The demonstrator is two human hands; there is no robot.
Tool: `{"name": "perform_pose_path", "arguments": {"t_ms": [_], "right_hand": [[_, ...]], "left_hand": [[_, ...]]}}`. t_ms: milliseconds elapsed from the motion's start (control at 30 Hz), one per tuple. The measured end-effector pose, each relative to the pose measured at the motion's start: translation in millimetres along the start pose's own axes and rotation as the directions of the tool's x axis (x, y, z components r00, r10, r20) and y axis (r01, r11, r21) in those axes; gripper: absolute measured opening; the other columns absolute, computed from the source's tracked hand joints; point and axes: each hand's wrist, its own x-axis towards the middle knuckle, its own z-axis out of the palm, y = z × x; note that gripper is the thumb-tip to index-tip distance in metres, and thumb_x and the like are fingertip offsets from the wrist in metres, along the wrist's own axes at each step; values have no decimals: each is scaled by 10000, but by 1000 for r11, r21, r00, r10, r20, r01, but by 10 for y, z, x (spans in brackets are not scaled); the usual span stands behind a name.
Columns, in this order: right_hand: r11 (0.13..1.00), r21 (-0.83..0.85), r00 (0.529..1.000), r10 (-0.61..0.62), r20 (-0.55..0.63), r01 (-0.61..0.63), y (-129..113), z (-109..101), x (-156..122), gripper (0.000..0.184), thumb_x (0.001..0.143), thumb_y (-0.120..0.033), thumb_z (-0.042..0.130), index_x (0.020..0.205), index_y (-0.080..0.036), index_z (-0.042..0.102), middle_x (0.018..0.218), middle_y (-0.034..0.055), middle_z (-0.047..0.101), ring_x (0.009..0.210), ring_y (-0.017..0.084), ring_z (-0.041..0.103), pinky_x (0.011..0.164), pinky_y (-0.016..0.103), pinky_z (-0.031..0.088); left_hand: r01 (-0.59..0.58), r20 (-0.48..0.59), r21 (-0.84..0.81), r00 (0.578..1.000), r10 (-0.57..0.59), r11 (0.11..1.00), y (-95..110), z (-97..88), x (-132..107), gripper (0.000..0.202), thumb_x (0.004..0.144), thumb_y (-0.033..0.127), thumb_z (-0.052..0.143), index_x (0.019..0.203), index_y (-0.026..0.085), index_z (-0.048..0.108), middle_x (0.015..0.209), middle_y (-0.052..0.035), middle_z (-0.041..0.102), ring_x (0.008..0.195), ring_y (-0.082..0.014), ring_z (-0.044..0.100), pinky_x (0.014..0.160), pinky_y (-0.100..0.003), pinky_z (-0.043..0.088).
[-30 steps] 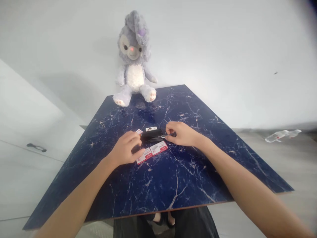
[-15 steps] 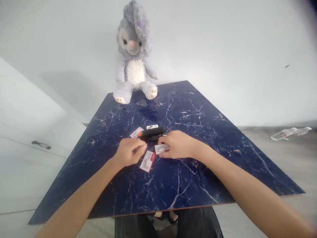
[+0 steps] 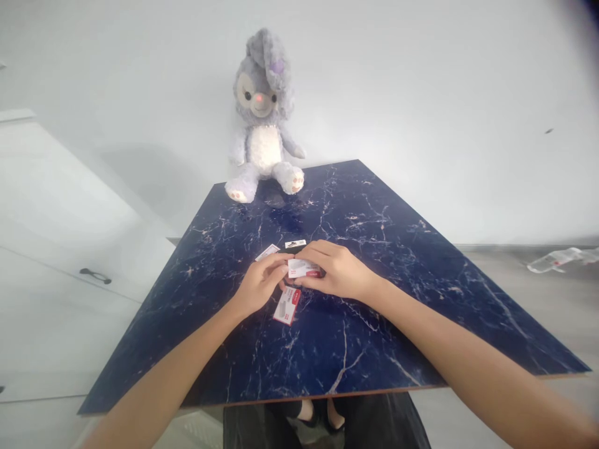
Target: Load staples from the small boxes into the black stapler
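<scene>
A small white and red staple box [image 3: 302, 269] is held up just above the table, its printed face towards me. My right hand [image 3: 341, 269] grips its right end between thumb and fingers. At the left end, my left hand [image 3: 261, 284] pinches the box with thumb and fingertips. Another white and red staple box [image 3: 287, 305] lies on the table just below the hands. Behind my fingers a dark stapler [image 3: 291, 250] is mostly hidden. Beyond it lie a white box [image 3: 267, 251] and a small white item with a black mark [image 3: 295, 244].
The blue marble-patterned table [image 3: 397, 280] narrows towards the wall. A grey plush rabbit [image 3: 264, 146] sits at its far edge. On the floor to the right lies a clear plastic bottle [image 3: 556, 260]. A white cabinet [image 3: 56, 249] stands to the left.
My right hand has raised the staple box and turned its face to me. My left hand has moved right and taken its left end. The view has shifted slightly.
</scene>
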Motion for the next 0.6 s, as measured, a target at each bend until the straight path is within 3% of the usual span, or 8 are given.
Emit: {"name": "perform_pose_path", "arguments": {"t_ms": [167, 367, 500, 600], "right_hand": [[999, 35, 998, 6, -56, -4, -1, -22, 11, 329, 933, -321, 635, 1245, -223, 604, 1145, 110, 673, 1070, 254, 646, 914, 416, 564], [995, 99, 1000, -9, 2, 9, 42, -24, -18, 337, 928, -296, 643, 1262, -252, 622, 1195, 99, 685, 1119, 262, 646, 973, 447, 557], [993, 114, 999, 27, -37, -23, 75, -36, -27, 400, 924, -327, 659, 1311, -246, 598, 1248, 94, 682, 1141, 257, 658, 991, 442, 557], [990, 130, 997, 59, -52, -52, 71, -31, -30, 429, 920, -330, 669, 1333, -251, 586, 1279, 83, 677, 1148, 243, 664, 996, 408, 558]], "left_hand": [[83, -13, -308, 996, -91, 948, -23, -48, 64, 332, 885, 366, 670, 1155, 173, 674, 913, -82, 723, 759, -203, 698, 622, -309, 579], [136, -31, -268, 988, -149, 954, -59, -80, 81, 217, 777, 291, 777, 934, 164, 698, 822, -59, 744, 650, -162, 666, 614, -281, 550], [112, -154, -411, 970, -190, 905, -99, -134, 120, 260, 739, 246, 799, 963, 179, 683, 747, -14, 720, 632, -128, 636, 605, -235, 520], [97, -177, -502, 961, -212, 859, -93, -168, 137, 321, 718, 243, 820, 1004, 178, 691, 740, -9, 706, 651, -122, 630, 590, -217, 508]]}}
